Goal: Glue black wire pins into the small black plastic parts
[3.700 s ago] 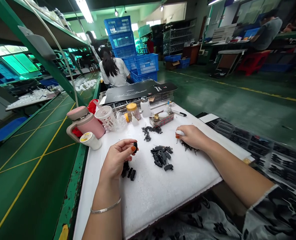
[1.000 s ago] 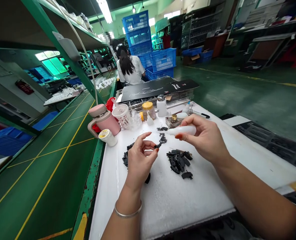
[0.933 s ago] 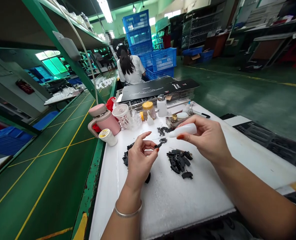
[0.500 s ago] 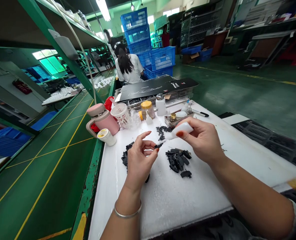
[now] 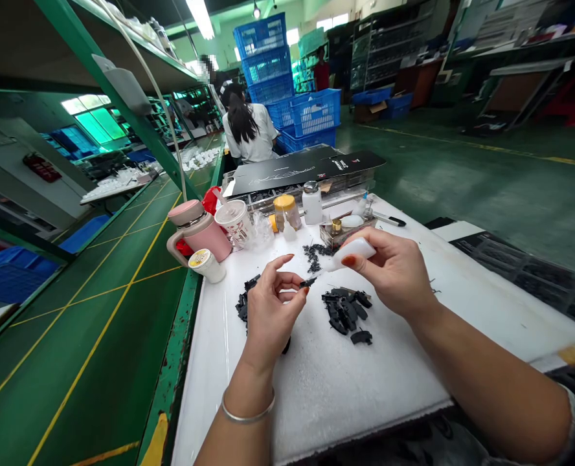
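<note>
Between its thumb and fingers, my left hand point(image 5: 275, 304) pinches a small black plastic part point(image 5: 308, 283). A white squeeze bottle point(image 5: 353, 251) with a thin nozzle is gripped in my right hand point(image 5: 394, 268), tilted so its tip points at the black part. Whether tip and part touch, I cannot tell. Below the bottle lies a pile of curved black plastic parts point(image 5: 344, 309), one piece point(image 5: 362, 337) apart from it. More black parts point(image 5: 243, 301) are partly hidden behind my left hand. Tiny black pieces point(image 5: 314, 257) lie scattered beyond the nozzle.
A pink thermos point(image 5: 202, 233), a plastic cup point(image 5: 234, 220), a small white tub point(image 5: 207, 266), a yellow-lidded jar point(image 5: 287, 210) and a white pump bottle point(image 5: 312, 204) line the back of the white table. A green conveyor point(image 5: 98, 310) runs at left. A person point(image 5: 249, 133) sits ahead.
Both hands stay almost still, the bottle tip held near the black part. The view has barely shifted.
</note>
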A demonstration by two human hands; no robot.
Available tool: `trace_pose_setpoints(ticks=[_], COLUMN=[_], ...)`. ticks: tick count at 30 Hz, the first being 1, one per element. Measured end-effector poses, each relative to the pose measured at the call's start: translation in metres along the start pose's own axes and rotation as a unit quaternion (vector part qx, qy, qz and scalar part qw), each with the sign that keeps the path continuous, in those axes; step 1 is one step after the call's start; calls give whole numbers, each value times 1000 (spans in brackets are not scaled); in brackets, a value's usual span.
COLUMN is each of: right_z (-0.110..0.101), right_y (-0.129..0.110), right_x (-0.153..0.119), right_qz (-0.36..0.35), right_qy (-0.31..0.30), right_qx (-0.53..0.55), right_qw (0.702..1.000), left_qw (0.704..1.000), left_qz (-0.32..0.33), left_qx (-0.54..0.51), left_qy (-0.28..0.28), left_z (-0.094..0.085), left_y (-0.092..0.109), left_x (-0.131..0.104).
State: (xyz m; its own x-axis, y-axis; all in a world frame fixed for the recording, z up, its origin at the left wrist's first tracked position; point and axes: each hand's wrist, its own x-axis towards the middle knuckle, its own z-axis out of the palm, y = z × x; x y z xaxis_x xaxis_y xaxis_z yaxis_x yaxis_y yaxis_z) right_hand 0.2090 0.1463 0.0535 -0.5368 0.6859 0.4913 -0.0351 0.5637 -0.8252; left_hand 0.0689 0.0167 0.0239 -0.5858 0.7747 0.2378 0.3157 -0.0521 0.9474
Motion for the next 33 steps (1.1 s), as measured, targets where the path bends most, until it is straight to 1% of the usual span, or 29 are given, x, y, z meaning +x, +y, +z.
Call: trace_pose_setpoints(ticks=[5, 18, 33], right_z=[0, 1, 1], right_y=[0, -1, 0], right_x=[0, -1, -2], right_qz=[-2, -7, -13], right_qy=[1, -3, 1], right_qx=[-2, 6, 0], right_qw=[1000, 1000, 1000], left_qw=[1000, 1000, 1000], left_qz=[-10, -5, -11], left_qx=[0, 8, -2], left_qy=[-1, -10, -4], left_z=[0, -1, 0], left_y=[-1, -1, 0], left_x=[0, 0, 0])
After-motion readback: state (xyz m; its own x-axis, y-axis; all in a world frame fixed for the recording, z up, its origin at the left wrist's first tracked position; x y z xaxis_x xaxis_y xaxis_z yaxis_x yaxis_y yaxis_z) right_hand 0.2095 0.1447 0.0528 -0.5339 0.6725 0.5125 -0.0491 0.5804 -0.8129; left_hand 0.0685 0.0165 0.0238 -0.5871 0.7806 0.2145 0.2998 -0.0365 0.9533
